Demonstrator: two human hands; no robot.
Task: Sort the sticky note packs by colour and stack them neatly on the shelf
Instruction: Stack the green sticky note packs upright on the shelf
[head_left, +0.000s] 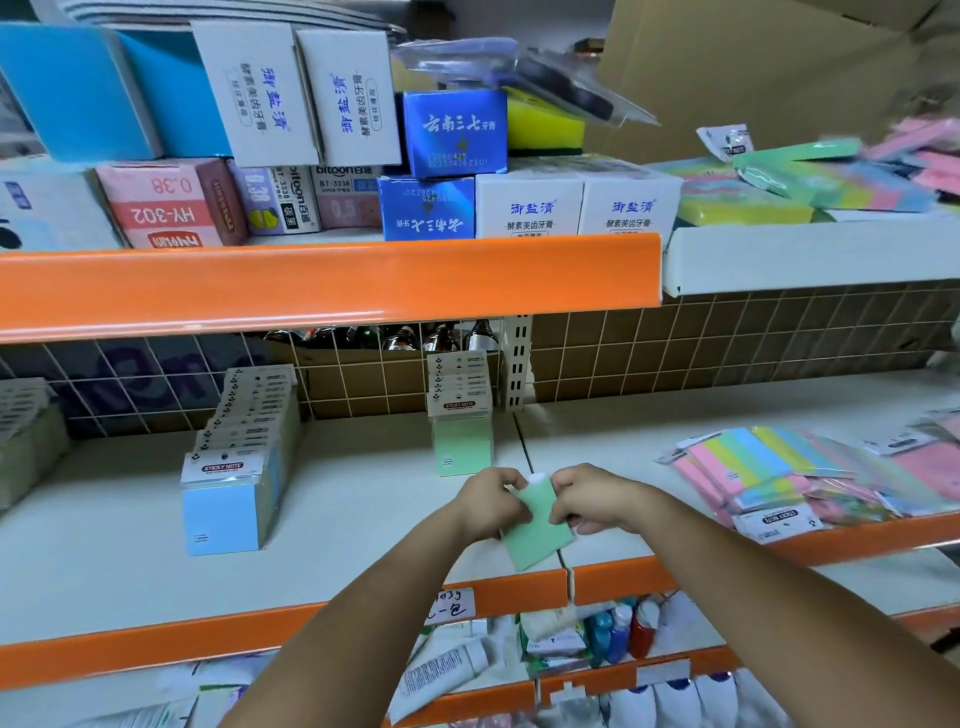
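Seen from a head-worn camera looking forward and down at a shop shelf unit with orange front rails. Two bare forearms reaching in from below, both hands meeting over the pale middle shelf (130, 582), near its front edge. Left hand (491, 501) and right hand (589, 499) each with fingers curled in a grip on the upper corners of a flat pale green sticky note pack (540, 532) in clear wrap, tilted, its white header card just showing between the two hands. Directly behind, further back on the same shelf, an upright row of matching green sticky note packs (462, 447) with white header cards, leaning against the wire grid backing. To the left, well apart, a longer upright row of pale blue sticky note packs (223, 512), front card reading "STICKY NOTE". To the right, a loose spread of multicoloured striped sticky note packs (753, 467) (pink, yellow, green and blue bands) lying flat and overlapping. On the upper shelf, cardboard boxes of toothpaste (530, 208) in white and blue, with printed Chinese text, plus more mixed note packs at far right. Below, tubes and small bottles, partly hidden by the arms.
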